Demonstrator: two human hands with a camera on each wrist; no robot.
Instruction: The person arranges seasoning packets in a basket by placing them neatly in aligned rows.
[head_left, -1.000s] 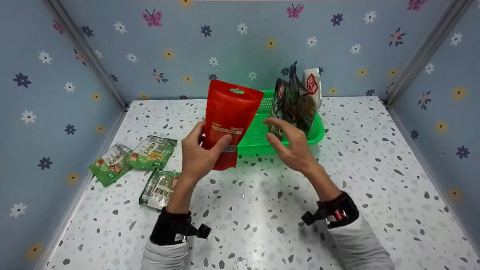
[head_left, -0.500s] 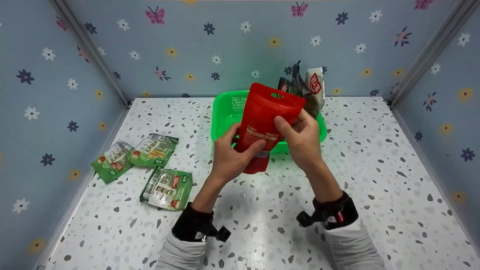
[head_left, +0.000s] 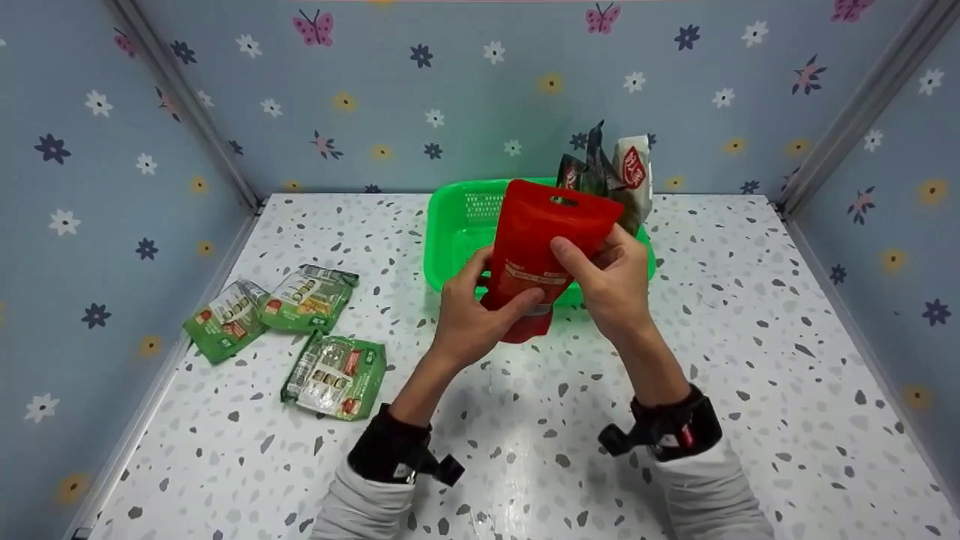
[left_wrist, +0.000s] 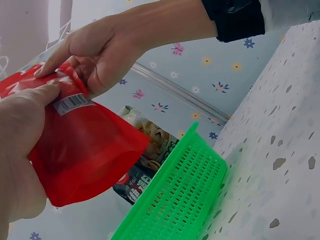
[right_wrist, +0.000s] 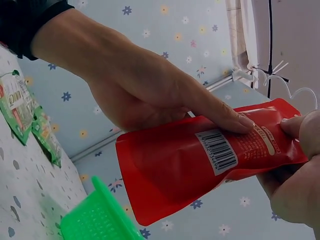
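Both hands hold a red stand-up pouch [head_left: 551,225] with a hang hole at its top, raised in front of the green basket [head_left: 454,247]. My left hand [head_left: 476,315] grips its lower left side, thumb across the front near the barcode. The right hand [head_left: 619,281] pinches the upper right edge, its thumb on the front face and the other fingers behind. In the right wrist view the barcode side of the pouch [right_wrist: 180,160] shows. The left wrist view shows the bottom fold of the pouch [left_wrist: 95,155].
Dark packets [head_left: 596,169] and a white packet with a red label [head_left: 634,169] stand upright in the basket's right part. Several green snack packets [head_left: 335,375] lie on the speckled table [head_left: 750,337] at left. Flower-patterned walls [head_left: 480,90] enclose the back and sides.
The left hand has carried the pouch to the right, in front of the basket. The right hand, free one second ago, has taken hold of its upper right edge.
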